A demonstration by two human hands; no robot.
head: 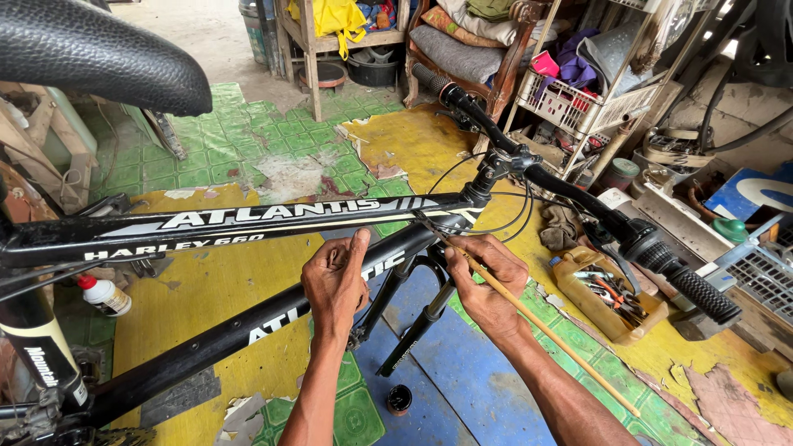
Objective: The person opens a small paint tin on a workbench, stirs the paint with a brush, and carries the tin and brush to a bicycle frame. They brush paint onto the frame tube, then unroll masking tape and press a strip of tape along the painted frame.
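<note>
The black tubular bicycle frame point(248, 219) stands across the view, saddle end at the left and handlebar end at the right. The left hand point(334, 281) is curled against the lower sloping tube of the frame, thumb raised and pressed to the underside of the top tube; the remaining fingers are folded narrow against the tube, and whether they hold anything small cannot be told. The right hand point(487, 285) sits just beside the left hand, below the head tube, with its fingers closed around a long thin tan wooden stick point(545, 330). The stick runs diagonally from the junction of the two frame tubes down toward the lower right, passing along the forearm. Thin black cables point(496, 227) loop from the black handlebar point(578, 198) to the frame near the stick's upper end. The black suspension fork point(421, 322) hangs below the hands over the blue patch of the floor covering.

A yellow plastic container of hand tools point(607, 297) lies on the floor near the right grip. A small white bottle with a red cap point(106, 296) lies under the frame toward the left edge. A small dark round tin point(399, 399) rests on the floor below the fork.
</note>
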